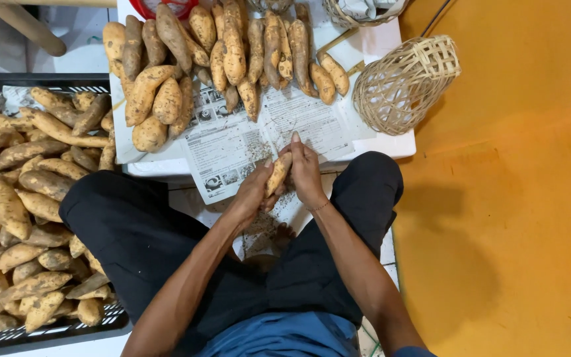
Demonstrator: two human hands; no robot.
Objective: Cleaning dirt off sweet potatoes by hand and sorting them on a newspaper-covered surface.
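Observation:
Both my hands hold one small sweet potato above a sheet of newspaper. My left hand grips its lower end from the left. My right hand wraps its upper side from the right, fingers stretched along it. Bits of dirt lie on the newspaper and on the floor below my hands. A pile of cleaned sweet potatoes lies on the far part of the newspaper.
A black crate full of dirty sweet potatoes stands to my left. A woven basket lies tipped on its side at the right of the low white table. Orange floor spreads to the right.

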